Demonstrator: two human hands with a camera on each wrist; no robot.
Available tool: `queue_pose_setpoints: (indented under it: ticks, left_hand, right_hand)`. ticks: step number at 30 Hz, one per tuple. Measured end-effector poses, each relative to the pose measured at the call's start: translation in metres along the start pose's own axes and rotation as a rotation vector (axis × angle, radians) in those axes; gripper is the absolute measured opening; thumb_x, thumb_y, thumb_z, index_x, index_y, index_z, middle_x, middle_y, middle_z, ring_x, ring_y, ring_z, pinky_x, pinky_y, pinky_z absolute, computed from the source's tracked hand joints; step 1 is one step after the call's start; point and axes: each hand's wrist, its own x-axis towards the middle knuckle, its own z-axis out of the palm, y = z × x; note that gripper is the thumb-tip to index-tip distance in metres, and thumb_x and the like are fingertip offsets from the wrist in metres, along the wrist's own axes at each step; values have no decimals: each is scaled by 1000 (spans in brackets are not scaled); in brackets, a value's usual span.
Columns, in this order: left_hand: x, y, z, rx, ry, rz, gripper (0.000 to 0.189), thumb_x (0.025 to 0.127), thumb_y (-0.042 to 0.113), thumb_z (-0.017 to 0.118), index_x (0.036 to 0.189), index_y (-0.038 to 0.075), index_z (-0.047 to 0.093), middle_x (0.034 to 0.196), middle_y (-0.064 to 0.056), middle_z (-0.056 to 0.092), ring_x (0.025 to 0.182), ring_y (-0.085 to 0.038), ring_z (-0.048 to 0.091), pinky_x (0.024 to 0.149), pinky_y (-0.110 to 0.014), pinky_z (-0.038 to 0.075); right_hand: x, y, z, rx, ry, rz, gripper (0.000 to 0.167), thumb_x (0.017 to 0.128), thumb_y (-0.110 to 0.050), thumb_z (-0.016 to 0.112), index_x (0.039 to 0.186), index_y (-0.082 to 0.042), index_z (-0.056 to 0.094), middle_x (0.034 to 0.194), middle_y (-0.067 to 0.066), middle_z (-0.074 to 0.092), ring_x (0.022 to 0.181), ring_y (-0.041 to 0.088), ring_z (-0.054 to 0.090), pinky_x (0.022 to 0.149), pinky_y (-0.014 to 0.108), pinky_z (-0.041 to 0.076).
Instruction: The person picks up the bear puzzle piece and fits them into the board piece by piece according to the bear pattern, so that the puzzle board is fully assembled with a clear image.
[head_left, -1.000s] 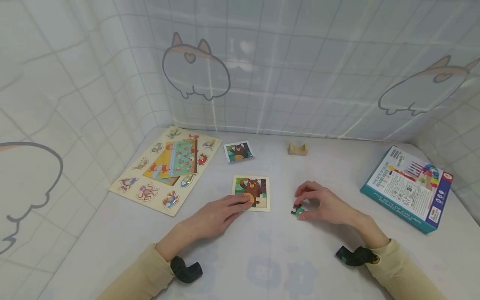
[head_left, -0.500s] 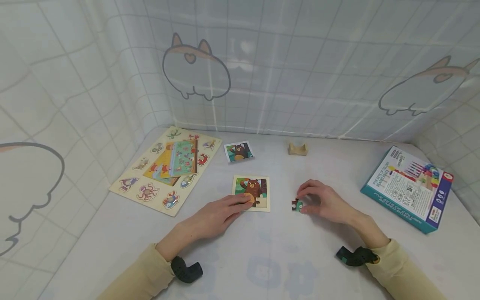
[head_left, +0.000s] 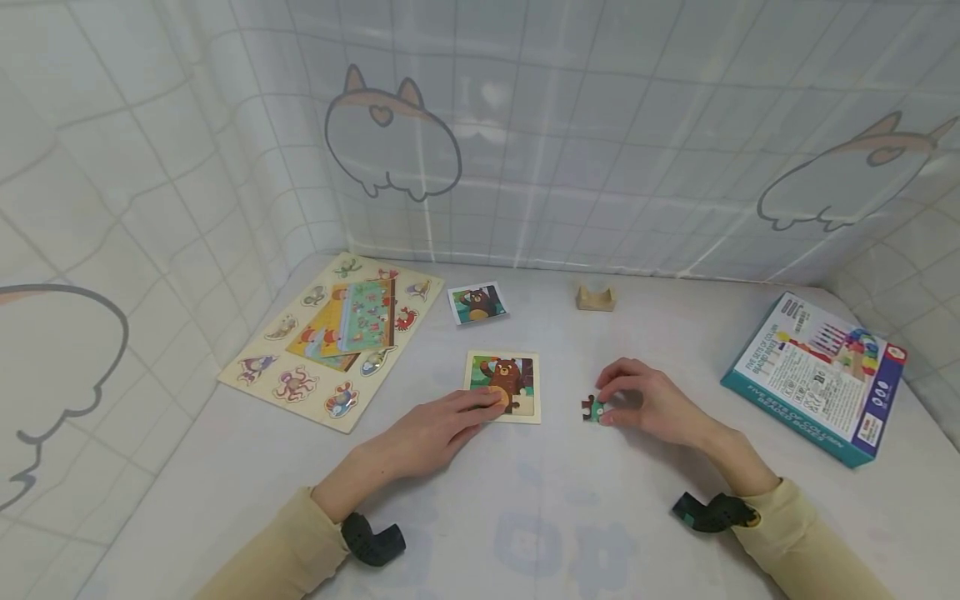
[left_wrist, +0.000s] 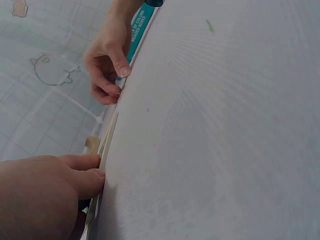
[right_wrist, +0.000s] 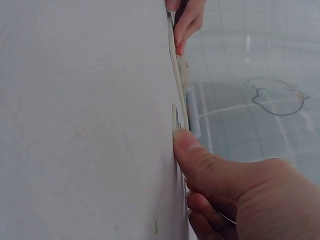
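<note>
A square wooden bear puzzle (head_left: 527, 361) lies mid-table in the head view, with bare wood showing at its lower right corner. My left hand (head_left: 441, 425) rests over its lower left part, the fingers stretched across the picture; in the left wrist view the thumb (left_wrist: 92, 181) sits at the frame's near edge. To the right of the board, my right hand (head_left: 647, 406) pinches a small jigsaw puzzle piece (head_left: 590, 409) between thumb and fingers. The piece is brown and green, its right side covered by the fingertips. In the right wrist view, it stands edge-on at the thumb tip (right_wrist: 188, 140).
Behind the puzzle lie a bear picture card (head_left: 478, 304) and a small wooden holder (head_left: 596, 297). A sea-animal board (head_left: 262, 342) with picture cards (head_left: 367, 317) on it is at the left. At the right sits a teal beaded boxes package (head_left: 813, 367).
My right hand has turned the puzzle piece so that its picture side shows more fully, and its fingers have shifted slightly. The left hand and the bear puzzle have stayed where they were.
</note>
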Motion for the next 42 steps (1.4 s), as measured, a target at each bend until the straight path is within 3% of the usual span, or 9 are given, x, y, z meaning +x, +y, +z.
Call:
queue_pose_setpoints:
  ticks: [14, 42]
  left_hand:
    - [0, -2, 1, 7, 0, -6, 46, 105, 19, 53, 150, 19, 48, 158, 3, 41, 145, -21, 39, 116, -41, 39]
    - [0, -1, 1, 13, 11, 11, 45, 105, 18, 53, 149, 19, 49, 158, 2, 42, 145, -21, 40, 116, -41, 39]
  right_hand:
    - [1, 6, 1, 37, -18, -96, 16, 82, -20, 83, 95, -21, 73, 113, -1, 63, 107, 14, 54, 96, 14, 41]
    - [-1, 2, 0, 27, -29, -55, 17, 87, -20, 79, 102, -19, 73, 115, -4, 62, 109, 13, 54, 96, 13, 41]
